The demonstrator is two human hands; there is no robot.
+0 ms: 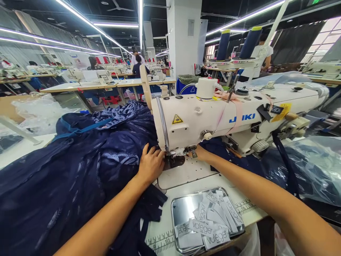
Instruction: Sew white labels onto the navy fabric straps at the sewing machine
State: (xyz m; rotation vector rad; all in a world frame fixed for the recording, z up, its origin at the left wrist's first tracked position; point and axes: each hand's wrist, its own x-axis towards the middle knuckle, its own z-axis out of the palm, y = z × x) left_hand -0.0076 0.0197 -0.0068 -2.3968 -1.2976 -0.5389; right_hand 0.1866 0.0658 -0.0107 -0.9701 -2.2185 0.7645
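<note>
A white sewing machine (186, 121) stands across the middle of the view, its needle area low at the left end. My left hand (151, 164) is just left of the needle plate (174, 163), fingers bent over the edge of a navy garment (117, 142) with pale blue lace patterns. From the right, my right hand (197, 153) reaches in behind the presser area; the machine head hides most of its fingers. More navy fabric (215, 149) lies under the machine arm. In front is a metal tray (174, 220) holding several white labels (202, 225) printed "valege".
Navy cloth is heaped along the left side. Printed ruler markings (165, 241) run along the table's front edge. At right lies a clear plastic bag (311, 163) over dark material. Two navy thread cones (250, 42) stand behind the machine. Co-workers sit and stand at far tables.
</note>
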